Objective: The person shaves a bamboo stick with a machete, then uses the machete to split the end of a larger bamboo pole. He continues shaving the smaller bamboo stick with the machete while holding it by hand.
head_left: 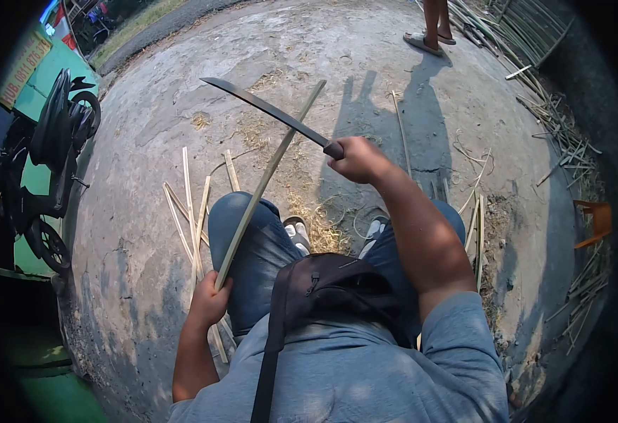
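Note:
My right hand (358,159) is closed round the handle of a machete (263,106), its long dark blade pointing to the upper left. In my left hand (210,302) is the near end of a long bamboo strip (259,190), which slants up and away over my left thigh. The blade crosses the strip near its far end and overlaps it in this view. Below the crossing, pale shavings (323,225) lie on the ground between my feet.
Several bamboo strips (189,211) lie left of my leg, others (480,233) to the right. A motorcycle (51,162) stands at the left. Another person's feet (425,44) are at the top right. Bamboo pieces (566,134) and an orange chair (594,220) line the right side.

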`<state>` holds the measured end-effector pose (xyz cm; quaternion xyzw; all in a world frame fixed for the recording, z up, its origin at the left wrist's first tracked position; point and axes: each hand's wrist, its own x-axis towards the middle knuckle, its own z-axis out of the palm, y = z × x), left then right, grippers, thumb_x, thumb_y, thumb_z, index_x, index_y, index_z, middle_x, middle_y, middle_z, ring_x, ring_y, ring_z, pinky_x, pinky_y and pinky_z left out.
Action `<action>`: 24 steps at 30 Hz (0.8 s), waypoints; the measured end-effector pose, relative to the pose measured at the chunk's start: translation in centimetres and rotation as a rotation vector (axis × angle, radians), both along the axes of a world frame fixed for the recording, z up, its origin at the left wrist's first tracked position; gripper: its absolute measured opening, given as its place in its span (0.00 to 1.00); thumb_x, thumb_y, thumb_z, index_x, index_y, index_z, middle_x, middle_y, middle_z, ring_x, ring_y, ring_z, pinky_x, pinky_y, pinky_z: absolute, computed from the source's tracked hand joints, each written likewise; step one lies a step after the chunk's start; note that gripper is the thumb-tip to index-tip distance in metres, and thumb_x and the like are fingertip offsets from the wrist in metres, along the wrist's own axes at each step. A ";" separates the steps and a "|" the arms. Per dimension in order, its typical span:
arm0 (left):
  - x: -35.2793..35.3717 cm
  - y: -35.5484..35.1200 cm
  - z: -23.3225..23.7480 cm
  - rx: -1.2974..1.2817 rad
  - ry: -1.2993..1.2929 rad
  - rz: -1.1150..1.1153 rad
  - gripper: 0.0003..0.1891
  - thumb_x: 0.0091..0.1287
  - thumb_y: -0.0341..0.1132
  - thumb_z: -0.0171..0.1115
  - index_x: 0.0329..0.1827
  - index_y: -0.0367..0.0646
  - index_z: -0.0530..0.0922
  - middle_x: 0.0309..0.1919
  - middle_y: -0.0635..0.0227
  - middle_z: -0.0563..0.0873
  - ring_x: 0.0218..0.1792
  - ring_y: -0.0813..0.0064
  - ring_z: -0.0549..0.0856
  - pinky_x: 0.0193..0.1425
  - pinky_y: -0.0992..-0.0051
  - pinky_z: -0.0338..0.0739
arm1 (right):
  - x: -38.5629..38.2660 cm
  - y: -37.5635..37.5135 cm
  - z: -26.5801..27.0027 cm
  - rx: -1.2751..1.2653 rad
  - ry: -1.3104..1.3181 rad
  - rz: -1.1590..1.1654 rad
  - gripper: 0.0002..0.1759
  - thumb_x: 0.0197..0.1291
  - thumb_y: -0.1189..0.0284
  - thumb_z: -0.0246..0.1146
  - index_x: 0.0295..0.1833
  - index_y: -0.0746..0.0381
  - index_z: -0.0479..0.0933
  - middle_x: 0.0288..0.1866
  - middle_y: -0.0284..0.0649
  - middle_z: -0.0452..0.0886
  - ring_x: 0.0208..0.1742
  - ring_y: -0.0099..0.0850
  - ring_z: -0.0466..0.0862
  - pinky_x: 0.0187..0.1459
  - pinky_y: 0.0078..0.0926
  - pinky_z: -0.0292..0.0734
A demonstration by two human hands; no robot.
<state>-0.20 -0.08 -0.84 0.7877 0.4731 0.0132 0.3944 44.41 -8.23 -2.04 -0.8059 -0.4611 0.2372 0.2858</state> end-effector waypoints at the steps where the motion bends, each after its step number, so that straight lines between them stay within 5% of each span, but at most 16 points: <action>1: 0.0 0.1 -0.1 -0.002 -0.005 -0.005 0.14 0.77 0.41 0.64 0.45 0.36 0.79 0.27 0.63 0.82 0.29 0.72 0.80 0.36 0.66 0.76 | 0.0 -0.2 -0.1 0.010 0.012 0.025 0.15 0.62 0.62 0.72 0.51 0.58 0.87 0.41 0.48 0.90 0.44 0.46 0.90 0.48 0.43 0.83; 8: 0.1 0.1 -0.6 0.011 0.008 0.012 0.14 0.77 0.41 0.64 0.45 0.36 0.79 0.29 0.58 0.85 0.31 0.66 0.84 0.39 0.63 0.78 | -6.0 -1.1 2.7 -0.057 -0.255 0.471 0.11 0.60 0.62 0.70 0.46 0.54 0.87 0.40 0.48 0.89 0.46 0.51 0.88 0.47 0.49 0.83; 12: 0.6 -0.9 0.4 0.105 0.104 0.025 0.15 0.76 0.41 0.65 0.44 0.36 0.79 0.30 0.50 0.86 0.33 0.53 0.87 0.40 0.59 0.79 | -3.8 -0.4 1.2 -0.067 -0.218 0.436 0.12 0.61 0.59 0.71 0.44 0.54 0.87 0.39 0.47 0.89 0.47 0.50 0.89 0.47 0.49 0.83; 16: 0.9 -1.1 0.7 0.119 0.113 0.041 0.15 0.76 0.42 0.65 0.43 0.36 0.79 0.31 0.47 0.87 0.35 0.45 0.88 0.40 0.56 0.79 | 0.5 0.1 -0.4 -0.024 0.055 0.072 0.16 0.60 0.61 0.71 0.51 0.55 0.88 0.44 0.49 0.90 0.51 0.48 0.90 0.53 0.44 0.83; 19: 0.8 -1.0 0.8 0.158 0.122 0.015 0.15 0.75 0.43 0.66 0.42 0.36 0.79 0.31 0.45 0.87 0.36 0.43 0.88 0.40 0.54 0.79 | 0.7 -0.4 -0.5 -0.008 0.091 0.054 0.17 0.60 0.61 0.71 0.52 0.57 0.87 0.45 0.50 0.91 0.50 0.48 0.90 0.53 0.43 0.83; 24: 1.1 -1.3 0.6 0.166 0.123 0.021 0.15 0.75 0.42 0.66 0.42 0.35 0.79 0.31 0.43 0.86 0.37 0.40 0.88 0.40 0.53 0.79 | -3.7 -1.3 1.9 -0.085 -0.048 0.350 0.13 0.61 0.61 0.71 0.48 0.54 0.88 0.41 0.49 0.90 0.48 0.50 0.89 0.50 0.48 0.83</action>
